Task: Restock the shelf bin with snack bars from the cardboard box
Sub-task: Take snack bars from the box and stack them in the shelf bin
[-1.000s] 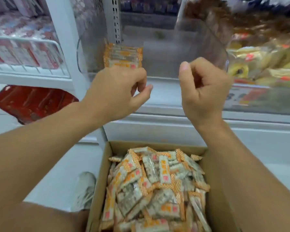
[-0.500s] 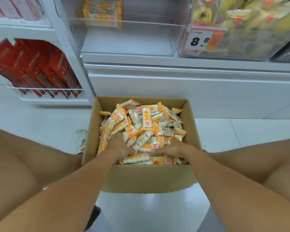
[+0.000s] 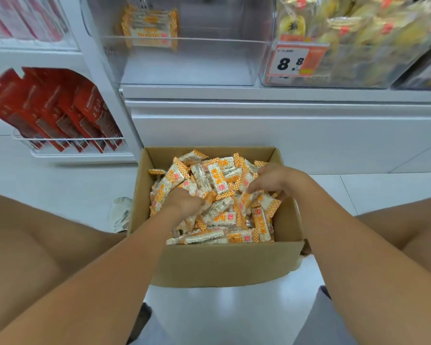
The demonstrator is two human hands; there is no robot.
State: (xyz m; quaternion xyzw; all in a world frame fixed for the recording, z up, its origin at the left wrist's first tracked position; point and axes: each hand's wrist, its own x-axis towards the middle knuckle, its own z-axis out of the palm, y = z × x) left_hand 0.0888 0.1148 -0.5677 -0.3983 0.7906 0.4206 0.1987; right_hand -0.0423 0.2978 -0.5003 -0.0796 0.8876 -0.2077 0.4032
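- The box [image 3: 224, 262] sat on the white floor [image 3: 60, 185] between the person's knees, in front of the shelf, heaped with bars [image 3: 216, 195] in orange-and-white wrappers.
- The left hand [image 3: 184, 202] was buried in the heap, fingers curled down among the bars; whether they gripped any could not be told.
- The right hand [image 3: 276, 180] was over the right of the heap, fingers pinching a bar.
- The clear bin [image 3: 184, 61] on the shelf above held a small stack of the same bars at its back left.
- A price tag [image 3: 294, 61] reading 8.8 hung on the neighbouring bin.
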